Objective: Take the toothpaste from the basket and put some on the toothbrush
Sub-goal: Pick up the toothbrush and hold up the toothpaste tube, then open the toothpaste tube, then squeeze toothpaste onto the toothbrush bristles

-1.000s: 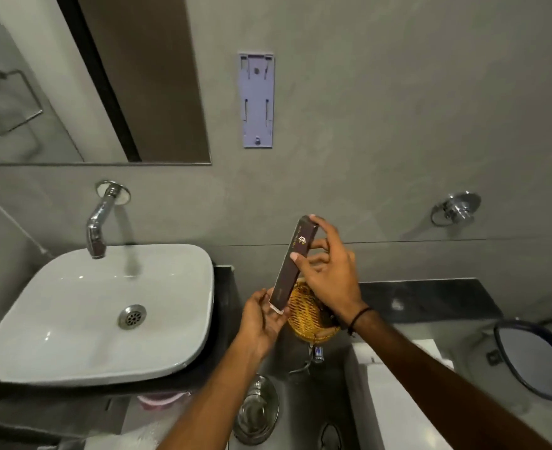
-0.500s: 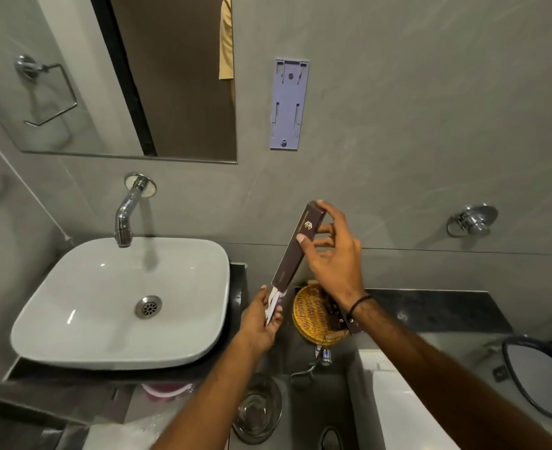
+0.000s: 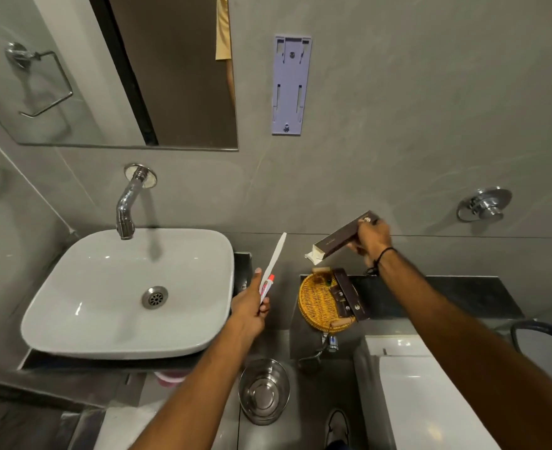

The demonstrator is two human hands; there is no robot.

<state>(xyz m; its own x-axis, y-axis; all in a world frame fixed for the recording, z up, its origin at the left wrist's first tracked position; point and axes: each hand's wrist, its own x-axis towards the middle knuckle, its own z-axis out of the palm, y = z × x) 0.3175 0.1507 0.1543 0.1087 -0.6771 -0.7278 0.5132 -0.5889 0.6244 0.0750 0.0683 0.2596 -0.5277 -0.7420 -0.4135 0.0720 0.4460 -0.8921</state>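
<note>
My left hand (image 3: 248, 307) grips a white toothbrush (image 3: 276, 254) together with a small toothpaste tube (image 3: 266, 285) with a red cap; both point up and away, between the sink and the basket. My right hand (image 3: 370, 240) holds a dark brown carton (image 3: 339, 238) tilted, its open pale end flap down and left, above the basket. The round yellow wicker basket (image 3: 317, 302) sits on the dark counter and holds several more brown cartons (image 3: 349, 295).
A white basin (image 3: 105, 287) with a chrome tap (image 3: 128, 206) stands on the left. A steel bucket (image 3: 263, 391) sits on the floor below. A white toilet cistern (image 3: 408, 378) is at lower right. A mirror (image 3: 105, 69) and a grey wall bracket (image 3: 291, 86) are on the wall.
The toothbrush and toothpaste tube came out of the carton into my left hand, which moved left. My right hand carried the emptied carton right, over the basket.
</note>
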